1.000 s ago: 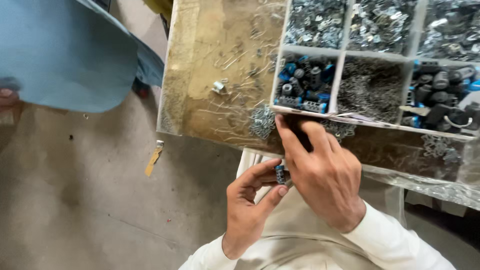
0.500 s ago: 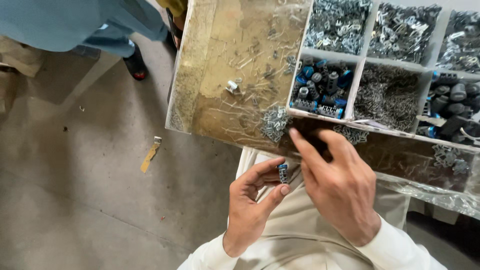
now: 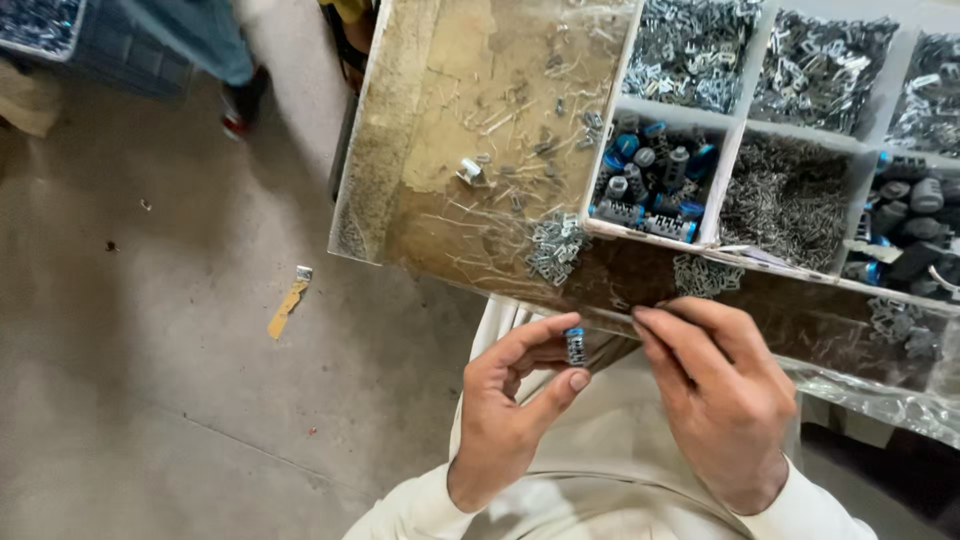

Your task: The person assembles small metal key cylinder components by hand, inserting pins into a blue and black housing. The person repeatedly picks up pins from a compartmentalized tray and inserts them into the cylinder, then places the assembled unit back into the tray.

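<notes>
Small-parts assembly workshop. Worn, stained desk strewn with loose metal clips and wire bits. White divided tray on it, compartments sorted: metal clips, thin pins, blue-and-grey caps. Bare concrete floor, dusty, scrap lying on it. Second person's legs beside blue crate.

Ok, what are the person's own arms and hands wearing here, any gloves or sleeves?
No gloves: both the left hand and right hand are bare, with no rings or watch visible. Each arm has a long, plain cream sleeve reaching the wrist, without markings.
</notes>
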